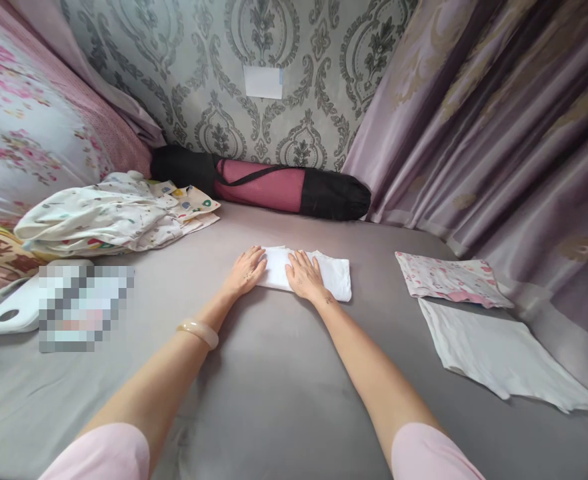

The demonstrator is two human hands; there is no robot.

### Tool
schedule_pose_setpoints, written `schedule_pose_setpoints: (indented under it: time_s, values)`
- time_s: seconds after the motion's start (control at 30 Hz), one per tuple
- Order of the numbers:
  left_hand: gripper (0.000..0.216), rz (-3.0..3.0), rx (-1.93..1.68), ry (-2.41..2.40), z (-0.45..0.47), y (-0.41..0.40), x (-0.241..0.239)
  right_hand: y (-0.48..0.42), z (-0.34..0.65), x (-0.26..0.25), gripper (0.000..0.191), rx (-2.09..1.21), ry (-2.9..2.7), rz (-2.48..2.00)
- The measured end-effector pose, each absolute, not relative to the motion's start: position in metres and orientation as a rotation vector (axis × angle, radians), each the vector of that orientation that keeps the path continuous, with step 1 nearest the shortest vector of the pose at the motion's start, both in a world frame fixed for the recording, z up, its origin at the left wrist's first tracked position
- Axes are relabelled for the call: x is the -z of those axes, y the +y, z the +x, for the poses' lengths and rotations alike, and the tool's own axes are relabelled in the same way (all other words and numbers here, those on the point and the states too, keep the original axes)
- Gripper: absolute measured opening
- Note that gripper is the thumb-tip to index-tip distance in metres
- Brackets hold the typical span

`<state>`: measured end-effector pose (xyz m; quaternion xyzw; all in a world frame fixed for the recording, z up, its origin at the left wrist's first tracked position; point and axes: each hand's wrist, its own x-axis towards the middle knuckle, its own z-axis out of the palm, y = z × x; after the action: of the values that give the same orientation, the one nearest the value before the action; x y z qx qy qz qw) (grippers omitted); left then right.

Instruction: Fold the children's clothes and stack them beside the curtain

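Observation:
A small folded white cloth (331, 273) lies on the grey bed sheet (274, 373) in front of me. My left hand (247, 270) rests flat at the cloth's left edge, fingers stretched out. My right hand (305, 275) lies flat on top of the cloth, fingers spread, pressing it down. A pale bangle (198, 331) sits on my left wrist.
A folded pink-patterned cloth (449, 279) and a flat white cloth (499, 353) lie to the right by the purple curtain (499, 147). A heap of printed clothes (109, 217) lies at left. A pink and black rolled bag (284, 187) lies against the wall.

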<state>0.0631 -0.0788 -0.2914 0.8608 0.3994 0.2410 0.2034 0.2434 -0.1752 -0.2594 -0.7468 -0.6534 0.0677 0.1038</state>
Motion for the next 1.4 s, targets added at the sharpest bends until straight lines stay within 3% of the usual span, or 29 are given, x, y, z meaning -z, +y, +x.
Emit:
schedule_pose_setpoints:
  time_s: [0.2,0.6,1.07,1.4]
  values:
    - [0.048,2.19,-0.838,1.186,0.063,-0.079,0.283,-0.169,0.243,0.244,0.057,-0.358,-1.972,-2.25]
    - [0.043,1.775,-1.036,1.284,0.056,-0.08,0.274,-0.149,0.208,0.258,0.059,-0.135,-1.988,-2.2]
    - [0.044,1.674,-1.115,1.296,0.054,-0.081,0.271,-0.142,0.207,0.244,0.059,-0.323,-2.024,-2.278]
    - [0.04,1.69,-1.118,1.271,0.054,-0.079,0.272,-0.125,0.16,0.241,0.058,-0.23,-2.099,-2.109]
